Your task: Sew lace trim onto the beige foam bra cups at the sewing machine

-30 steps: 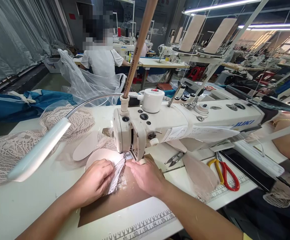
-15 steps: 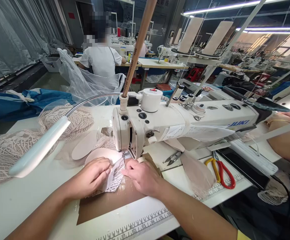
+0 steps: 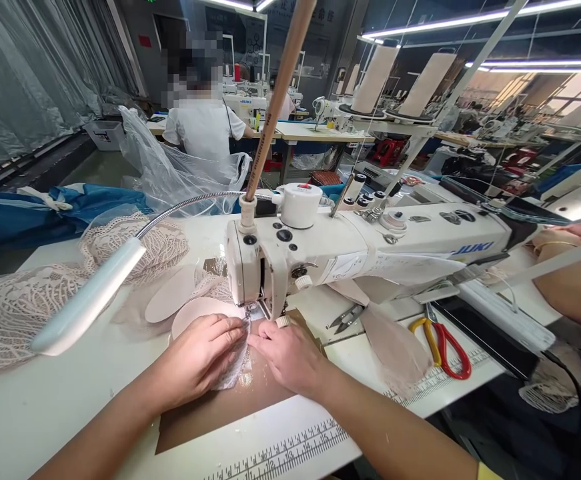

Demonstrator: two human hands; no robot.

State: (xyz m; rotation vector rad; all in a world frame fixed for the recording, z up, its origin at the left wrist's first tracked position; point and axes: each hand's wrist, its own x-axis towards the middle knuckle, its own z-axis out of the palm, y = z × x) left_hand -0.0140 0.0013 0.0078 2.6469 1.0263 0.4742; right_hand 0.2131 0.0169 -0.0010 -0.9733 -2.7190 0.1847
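My left hand (image 3: 204,357) lies over a narrow white lace fabric piece (image 3: 237,372), its fingers bent and pressed together on it; they hide most of the lace. Just right of the needle area, my right hand (image 3: 290,353) has its thumb and forefinger pinched at the lace's right edge, the other fingers curled under. The lace runs up to the presser foot (image 3: 251,312) of a white sewing machine (image 3: 310,243). A smooth beige pad (image 3: 195,312) lies behind my left hand. Beneath both hands is a brown sheet (image 3: 210,420).
Thread snips (image 3: 347,319) and red-yellow scissors (image 3: 443,343) lie to the right, beside sheer beige fabric (image 3: 395,347). A lamp (image 3: 90,297) overhangs lace pieces (image 3: 25,317) at left. Another person's arm (image 3: 570,273) is at far right; a person in white (image 3: 203,137) sits ahead.
My left hand has moved right and forward over the lace, towards the needle, covering more of it. My right hand stays almost in place. The view has shifted slightly.
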